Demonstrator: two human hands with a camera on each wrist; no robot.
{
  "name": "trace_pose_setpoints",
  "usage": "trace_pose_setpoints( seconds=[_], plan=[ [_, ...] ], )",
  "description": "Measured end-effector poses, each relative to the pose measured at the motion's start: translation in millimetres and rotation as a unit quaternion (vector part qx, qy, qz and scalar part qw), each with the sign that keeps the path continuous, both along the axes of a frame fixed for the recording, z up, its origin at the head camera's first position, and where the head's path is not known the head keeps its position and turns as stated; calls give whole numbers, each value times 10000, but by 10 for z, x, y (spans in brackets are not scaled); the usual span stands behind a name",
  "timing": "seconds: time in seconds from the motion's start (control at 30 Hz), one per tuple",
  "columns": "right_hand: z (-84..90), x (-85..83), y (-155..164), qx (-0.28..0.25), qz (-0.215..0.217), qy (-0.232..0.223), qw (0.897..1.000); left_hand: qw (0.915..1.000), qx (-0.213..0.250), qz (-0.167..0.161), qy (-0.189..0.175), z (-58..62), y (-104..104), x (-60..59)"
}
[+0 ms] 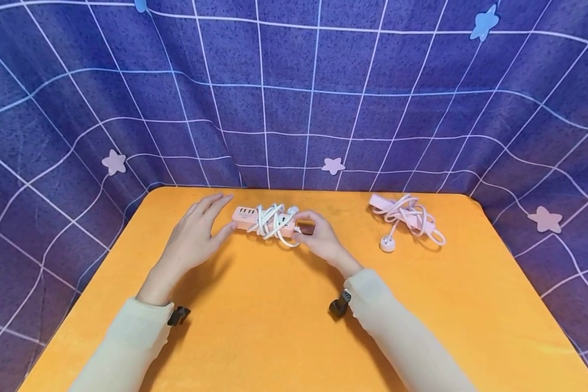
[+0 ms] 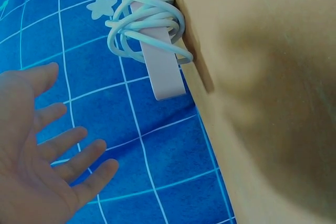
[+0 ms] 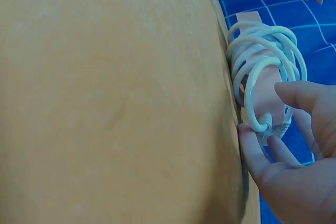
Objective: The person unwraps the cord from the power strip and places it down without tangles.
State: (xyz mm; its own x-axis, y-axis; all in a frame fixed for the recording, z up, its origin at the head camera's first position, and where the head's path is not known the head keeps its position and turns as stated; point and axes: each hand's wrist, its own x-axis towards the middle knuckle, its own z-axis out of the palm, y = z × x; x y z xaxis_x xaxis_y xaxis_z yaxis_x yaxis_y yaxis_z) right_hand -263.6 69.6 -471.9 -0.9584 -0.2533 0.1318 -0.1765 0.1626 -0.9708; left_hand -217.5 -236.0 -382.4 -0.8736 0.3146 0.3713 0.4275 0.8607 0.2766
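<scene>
1. Pink plastic power strip (image 1: pixel 264 220) wrapped in white round cord (image 1: pixel 273 222), lying at the far middle of the orange table (image 1: pixel 294 326)
2. Right hand (image 1: pixel 318 237) pinching the cord's end; left hand (image 1: pixel 196 234) spread wide, hovering just beside
3. Likely risk: coils loosening should the pinch slip

We are looking at a staged recording booth rather than a lived-in room. A purple fabric backdrop with a white grid and pale star shapes (image 1: pixel 294 98) encloses the work area on three sides. A bare orange tabletop with rounded corners (image 1: pixel 284 326) fills the floor of the enclosure. No household furniture or walls show.
</scene>
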Motion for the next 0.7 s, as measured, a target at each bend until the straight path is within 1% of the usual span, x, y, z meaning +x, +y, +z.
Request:
trace_pose_setpoints(
  seconds=[0.27,0.47,0.7],
  plan=[
    [8,-4,-64,-290,-133,-390,9987,10000,-10,7,16,-15,-6,-5],
    [-3,-16,-98,-367,-166,-430,9983,10000,-25,43,-5,-27,-14,-7],
    [-59,-46,-121,-481,-170,-563,9971,10000,-39,35,-18,-23,-13,-4]
  ],
)
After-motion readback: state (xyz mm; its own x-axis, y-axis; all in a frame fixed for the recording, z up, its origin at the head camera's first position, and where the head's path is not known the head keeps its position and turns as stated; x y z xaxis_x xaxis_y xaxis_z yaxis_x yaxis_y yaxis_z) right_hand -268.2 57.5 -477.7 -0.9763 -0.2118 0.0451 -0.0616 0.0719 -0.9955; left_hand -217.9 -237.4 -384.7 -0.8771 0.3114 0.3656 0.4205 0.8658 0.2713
